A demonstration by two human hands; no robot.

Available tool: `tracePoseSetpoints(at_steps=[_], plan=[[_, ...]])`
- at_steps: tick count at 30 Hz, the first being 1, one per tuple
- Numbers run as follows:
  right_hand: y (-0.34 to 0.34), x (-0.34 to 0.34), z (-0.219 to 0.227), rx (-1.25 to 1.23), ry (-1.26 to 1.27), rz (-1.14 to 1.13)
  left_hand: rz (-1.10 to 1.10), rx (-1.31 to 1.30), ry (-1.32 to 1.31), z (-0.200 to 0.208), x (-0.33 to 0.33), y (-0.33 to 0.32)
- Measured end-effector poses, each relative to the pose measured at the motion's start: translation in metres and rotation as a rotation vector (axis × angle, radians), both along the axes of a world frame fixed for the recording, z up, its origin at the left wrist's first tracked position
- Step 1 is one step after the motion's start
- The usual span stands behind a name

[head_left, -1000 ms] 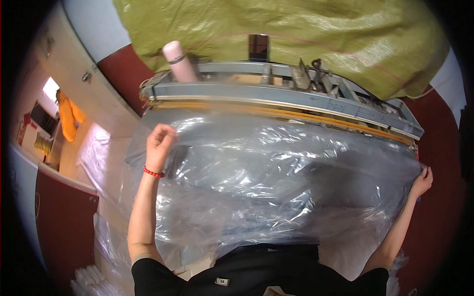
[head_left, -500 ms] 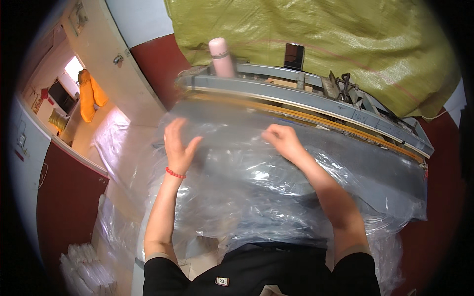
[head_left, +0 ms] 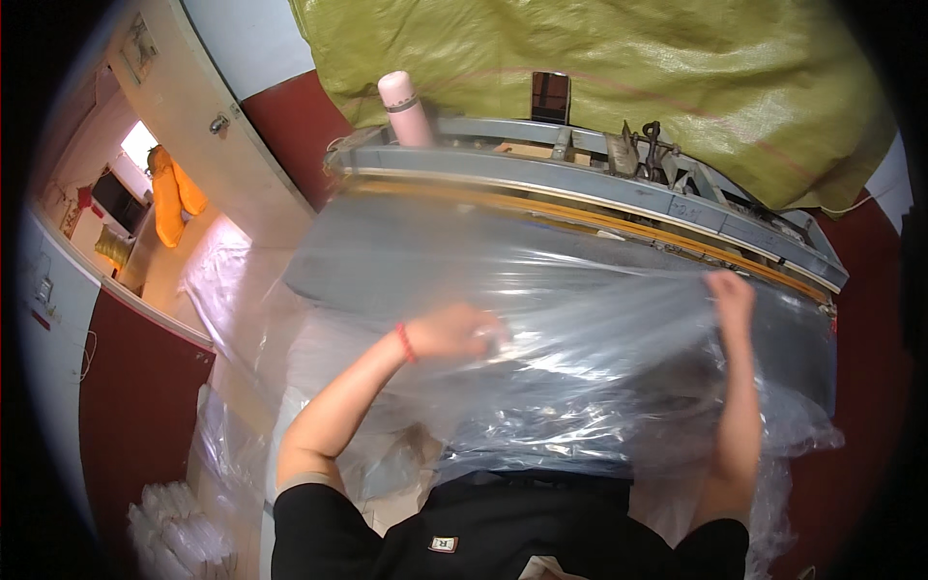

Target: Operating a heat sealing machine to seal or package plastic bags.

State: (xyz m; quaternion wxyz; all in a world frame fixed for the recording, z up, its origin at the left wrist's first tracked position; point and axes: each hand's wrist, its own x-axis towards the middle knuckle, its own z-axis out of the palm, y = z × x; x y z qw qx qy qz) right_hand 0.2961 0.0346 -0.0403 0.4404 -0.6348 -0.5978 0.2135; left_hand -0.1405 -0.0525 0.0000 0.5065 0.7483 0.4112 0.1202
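A large clear plastic sheet (head_left: 599, 319) lies in glossy folds over the dark grey work surface (head_left: 358, 246) in front of me. My right hand (head_left: 732, 298) is closed on the sheet's edge at the right, and the film is stretched leftward from its fingers. Nearer the middle, my left hand (head_left: 452, 332), with a red bead bracelet (head_left: 404, 343) at the wrist, is over the film. Motion smears its fingers, so whether they grip the film cannot be made out. More crumpled film (head_left: 551, 425) bunches against my body.
Behind the surface runs a long grey metal frame (head_left: 464, 162) with a yellow strip (head_left: 619, 227). On it stand a pink bottle (head_left: 406, 111), a phone-like dark panel (head_left: 551, 97) and a metal clamp (head_left: 651, 150). Bundled plastic (head_left: 179, 532) sits at lower left, beside an open door (head_left: 208, 106).
My right hand has moved far to the right, drawing the film's edge with it. My left hand has come nearer and toward the middle. The view has shifted slightly.
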Motion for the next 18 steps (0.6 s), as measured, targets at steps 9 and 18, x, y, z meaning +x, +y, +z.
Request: tracePoseSetpoints(at_steps=[9,18], plan=[[-0.133,0.436,-0.063,-0.023,-0.426,-0.750,0.316,0.012,0.592,0.058,-0.195,-0.049],[-0.173,0.441,-0.062,-0.218,-0.437,-0.977,0.480,1.176,0.437,0.049,-0.102,0.025]])
